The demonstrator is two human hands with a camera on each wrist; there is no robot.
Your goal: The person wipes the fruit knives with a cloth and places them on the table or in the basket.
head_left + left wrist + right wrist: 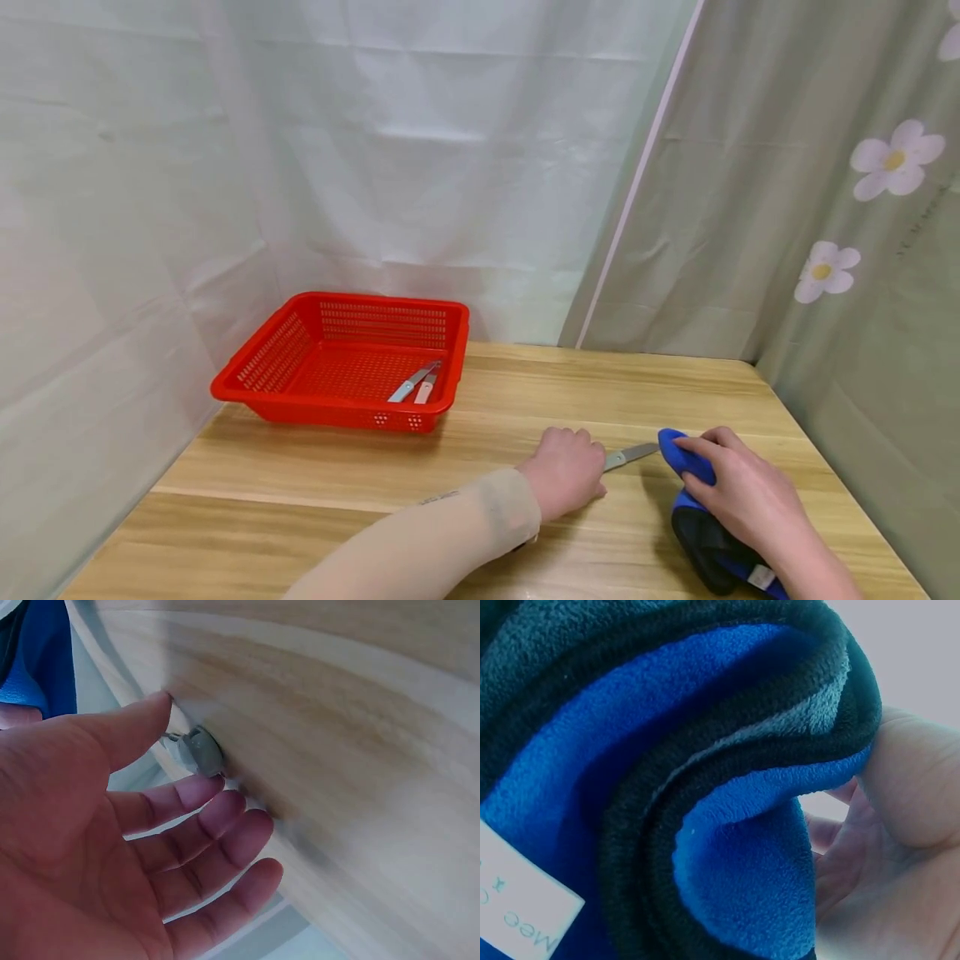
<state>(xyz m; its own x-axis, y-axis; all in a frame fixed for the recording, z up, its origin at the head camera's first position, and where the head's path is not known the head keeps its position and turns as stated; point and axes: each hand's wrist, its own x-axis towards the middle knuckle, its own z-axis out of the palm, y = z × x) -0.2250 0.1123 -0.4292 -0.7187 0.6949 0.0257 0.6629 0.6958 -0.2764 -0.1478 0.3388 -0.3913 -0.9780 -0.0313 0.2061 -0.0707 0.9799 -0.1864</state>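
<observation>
A small knife with a grey-green handle (615,460) and a short metal blade (641,452) lies at the middle right of the table, blade pointing right. My left hand (566,471) is at its handle end, covering part of it in the head view. In the left wrist view the thumb and index finger stand apart on either side of the handle (201,752); the index fingertip is close to it or touching. My right hand (738,492) pinches a folded blue cloth (686,458) with dark edging and a white label, just beyond the blade tip.
A red plastic basket (337,414) stands at the back left of the wooden table (360,467). Inside it lie a knife with a light blue handle (401,392) and one with a pink handle (423,392). Pale curtains (450,167) hang around the table.
</observation>
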